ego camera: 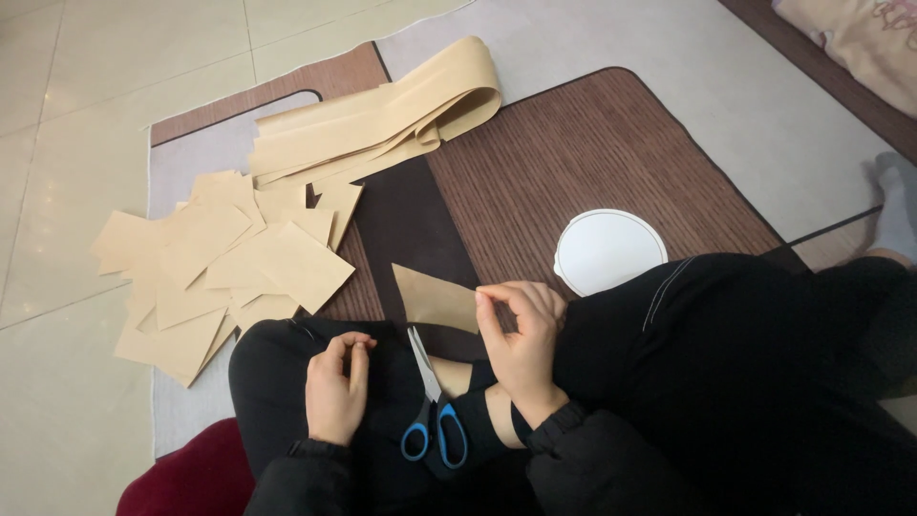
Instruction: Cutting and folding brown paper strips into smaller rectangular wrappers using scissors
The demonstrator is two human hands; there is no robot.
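Tan paper piece [435, 298] lies on the brown mat [592, 153], pinched at its right edge by the right hand [521, 334]; long axis runs left. Left hand [336, 387] curled on the lap, grip pressed together, apparently empty. Blue-handled scissors [430, 406] lie between the hands. White round lid [609, 250] just right.

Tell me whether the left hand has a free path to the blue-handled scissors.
Probably yes. The left hand rests on the lap beside the scissors, which lie uncovered between both hands. The right hand pinches a tan paper piece farther up, out of the way.
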